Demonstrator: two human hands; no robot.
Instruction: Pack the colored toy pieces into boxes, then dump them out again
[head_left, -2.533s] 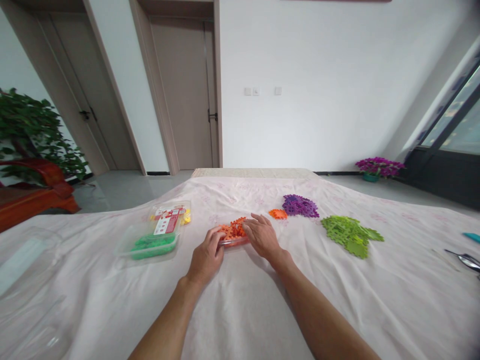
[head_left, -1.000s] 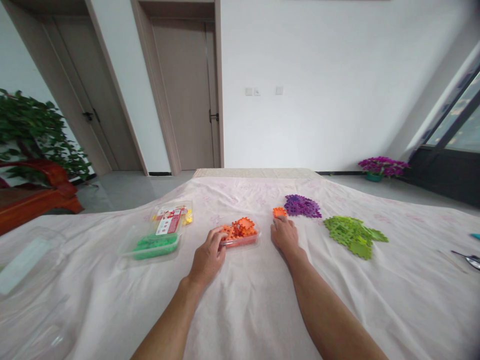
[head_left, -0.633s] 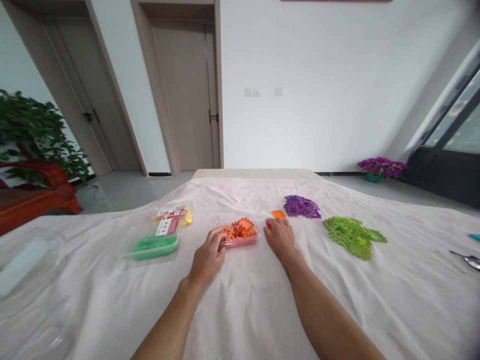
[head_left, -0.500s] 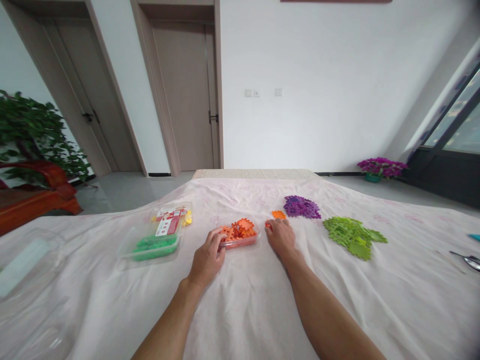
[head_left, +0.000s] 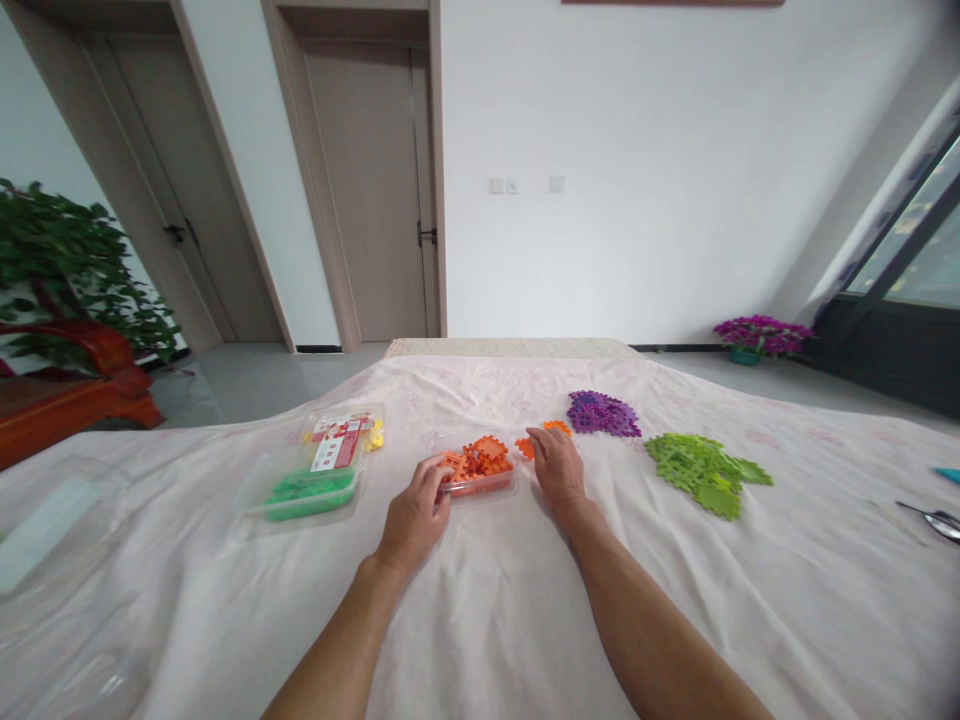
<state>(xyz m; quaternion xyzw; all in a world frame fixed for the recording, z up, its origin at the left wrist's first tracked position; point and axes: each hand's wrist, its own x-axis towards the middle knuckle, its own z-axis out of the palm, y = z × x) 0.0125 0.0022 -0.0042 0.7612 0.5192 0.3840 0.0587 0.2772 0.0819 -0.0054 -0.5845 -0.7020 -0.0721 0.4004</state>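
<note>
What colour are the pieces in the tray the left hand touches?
Orange: the pieces show best in head view.

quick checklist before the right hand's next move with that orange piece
1. Left hand grips the clear tray at its near left corner: ok.
2. Right hand has the orange piece at its fingertips: ok.
3. That piece is lifted off the cloth: cannot tell.
4. Gap between the piece and the tray is free: ok, nothing lies there.
5. Room in the tray: cannot tell; the heaped orange pieces rise above its rim.
6. No strays outside the tray: not ok, a second orange piece lies beyond the right hand, near the purple pile.
</note>
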